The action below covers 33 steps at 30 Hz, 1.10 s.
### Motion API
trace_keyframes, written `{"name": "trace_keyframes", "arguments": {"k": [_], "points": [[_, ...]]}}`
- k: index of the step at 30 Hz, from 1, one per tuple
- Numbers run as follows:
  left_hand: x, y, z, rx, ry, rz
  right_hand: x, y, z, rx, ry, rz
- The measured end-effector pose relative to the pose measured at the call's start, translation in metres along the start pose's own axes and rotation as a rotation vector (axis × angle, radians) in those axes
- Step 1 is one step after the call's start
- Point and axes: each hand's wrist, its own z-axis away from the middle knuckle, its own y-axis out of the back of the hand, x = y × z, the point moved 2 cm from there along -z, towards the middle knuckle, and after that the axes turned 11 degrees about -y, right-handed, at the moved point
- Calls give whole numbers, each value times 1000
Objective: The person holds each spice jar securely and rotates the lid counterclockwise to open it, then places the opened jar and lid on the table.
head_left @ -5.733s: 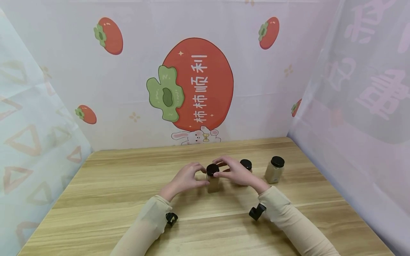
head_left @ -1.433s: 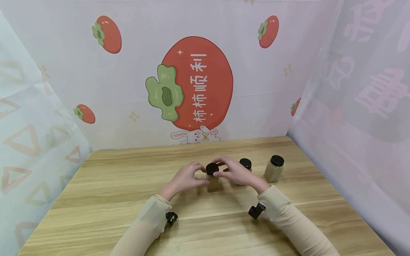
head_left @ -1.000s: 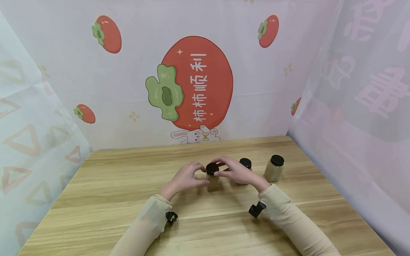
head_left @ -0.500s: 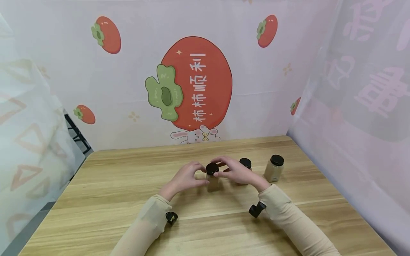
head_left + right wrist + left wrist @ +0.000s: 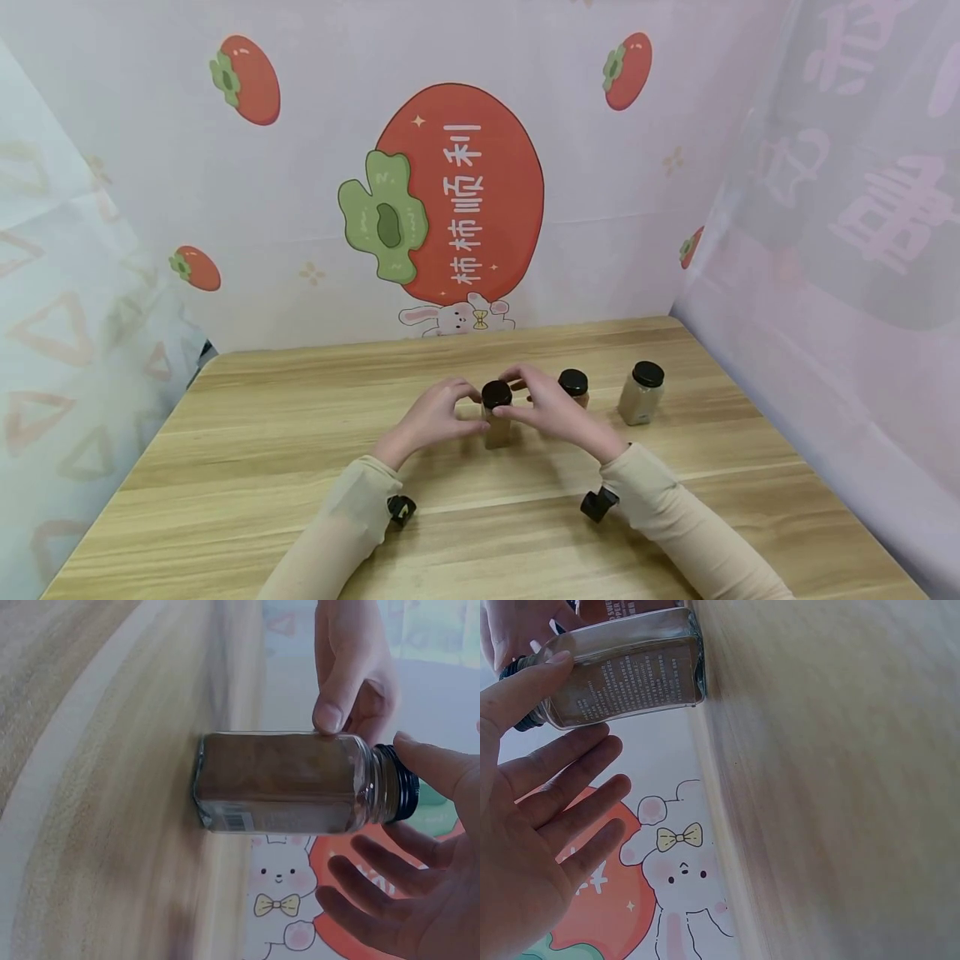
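A square glass spice jar (image 5: 497,430) filled with brown powder stands upright on the table, its black lid (image 5: 497,393) on top. My left hand (image 5: 437,421) holds the jar's upper body between thumb and index finger; in the left wrist view the other fingers (image 5: 592,859) are spread off the glass. At the lid is my right hand (image 5: 551,404), thumb and index finger on opposite sides of it. The right wrist view shows the right thumb (image 5: 435,761) against the lid's rim, with the remaining fingers extended away from the jar.
Behind the right hand stands a second black-lidded jar (image 5: 574,383), partly hidden. Farther right is a third jar (image 5: 641,396) with paler contents. The wooden table (image 5: 285,450) is enclosed by printed cloth at the back (image 5: 300,167) and sides.
My right hand has turned slightly about the lid, its wrist shifting a little down and left, so more of the second jar shows. The left hand and the jar have stayed in place.
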Motion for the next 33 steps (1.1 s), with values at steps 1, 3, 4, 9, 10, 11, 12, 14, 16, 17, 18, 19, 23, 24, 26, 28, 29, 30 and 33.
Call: {"name": "trace_keyframes", "arguments": {"k": [1,3,4,9,10,11,12,14,16,17,18,19,23,24,26,28,29,30,33], "points": [[0,0,0,3,-2,1,-1,0,0,7,4,4],[1,1,0,4,1,0,-2,-1,0,18,13,14],[1,1,0,4,2,-2,-2,-1,0,20,15,13],[2,1,1,9,-1,9,-4,-1,1,18,18,13],[2,1,1,10,-1,12,-5,-1,1,15,18,14],[2,0,1,9,-1,14,-5,-1,1,12,17,13],[2,0,1,9,0,12,-5,0,1,7,17,11],[2,0,1,9,1,9,-6,0,1,-2,23,12],[1,0,1,9,1,4,-6,1,0,-15,28,3],[1,0,1,10,-1,2,-6,2,0,-22,31,-4],[1,0,1,11,-3,0,-6,2,0,-27,34,-7],[1,0,1,11,-4,0,-6,3,-1,-33,38,-12],[0,-1,1,10,-11,-6,-5,5,-2,-48,47,-15],[0,-1,1,8,-10,-8,-5,5,-3,-49,50,-14],[1,-1,1,6,-7,-7,-5,6,-3,-52,51,-15],[1,0,1,4,-4,-6,-5,6,-4,-57,53,-25],[2,0,1,4,-2,-6,-6,7,-4,-57,53,-29],[2,0,1,3,-1,-7,-6,7,-4,-57,51,-34],[2,0,1,3,5,-4,-8,9,-3,-51,53,-41]]}}
